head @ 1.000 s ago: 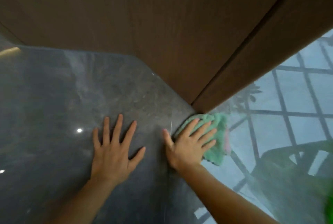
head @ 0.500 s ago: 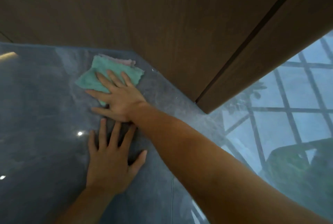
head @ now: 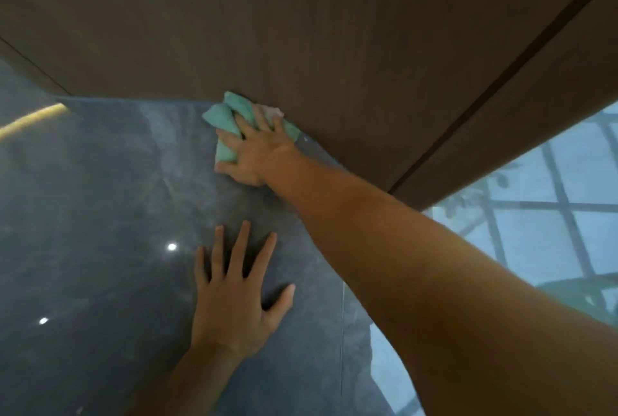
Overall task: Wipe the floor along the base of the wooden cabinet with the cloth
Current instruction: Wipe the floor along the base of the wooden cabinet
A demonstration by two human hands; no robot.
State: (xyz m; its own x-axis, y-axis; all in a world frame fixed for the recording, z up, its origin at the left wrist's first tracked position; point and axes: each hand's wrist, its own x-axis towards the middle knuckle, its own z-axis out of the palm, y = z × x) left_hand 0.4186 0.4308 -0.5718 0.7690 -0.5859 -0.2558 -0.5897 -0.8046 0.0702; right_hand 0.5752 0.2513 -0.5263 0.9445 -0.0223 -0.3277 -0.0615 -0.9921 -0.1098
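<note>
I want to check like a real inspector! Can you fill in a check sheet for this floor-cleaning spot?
Surface: glossy dark grey stone floor, with bright lamp reflections and a thin tile joint.
Job's things: bunched teal-green cloth with a pink patch, pressed on the floor against the base of the brown wooden cabinet.
Clutter: nothing seen.
Grippers: right hand presses on the cloth, arm stretched forward; left hand lies flat on the floor with fingers spread, holding nothing.
Cables: nothing seen.
Surroundings: a dark vertical seam in the cabinet front; to the right, the floor mirrors a gridded window and leafy plants.
</note>
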